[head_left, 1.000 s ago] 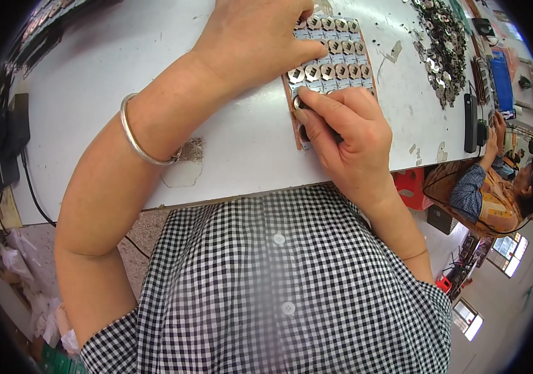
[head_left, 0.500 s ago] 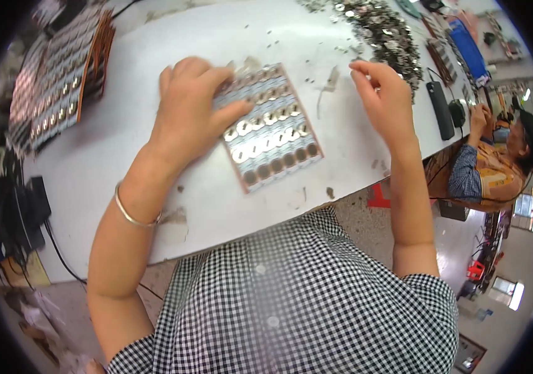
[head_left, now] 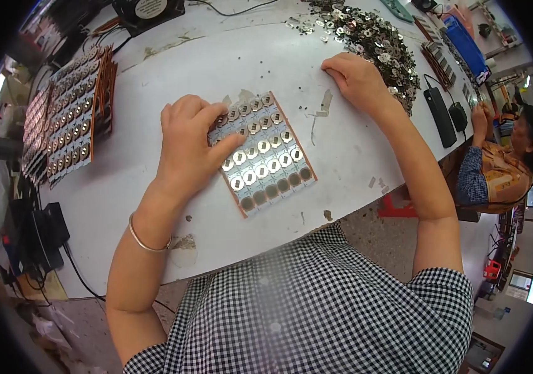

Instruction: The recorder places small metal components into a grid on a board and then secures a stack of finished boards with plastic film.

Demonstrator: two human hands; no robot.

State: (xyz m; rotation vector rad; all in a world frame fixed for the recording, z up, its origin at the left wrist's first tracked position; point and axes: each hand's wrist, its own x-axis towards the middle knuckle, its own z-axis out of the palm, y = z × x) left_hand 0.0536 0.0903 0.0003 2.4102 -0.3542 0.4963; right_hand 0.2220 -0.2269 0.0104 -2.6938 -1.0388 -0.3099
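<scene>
A panel of small circuit boards lies on the white table in front of me. Rows of shiny round metal pieces cover most of it, while the row nearest me shows darker round spots. My left hand is closed at its far left side, thumb over the boards and fingers by the corner. To the right and beyond the panel, my right hand is held in a pinch over the table. Whatever its fingertips hold is hidden. Just beyond that hand spreads a heap of small metal pieces.
Stacked panels stand at the left, with a black fan behind. A black oblong device and a blue tray are at the right. Bits of tape stick to the table. Another person sits at far right.
My right hand has moved farther out and to the left, and its thumb and fingers have come together. The left hand stays on the panel. The whole view has shifted slightly.
</scene>
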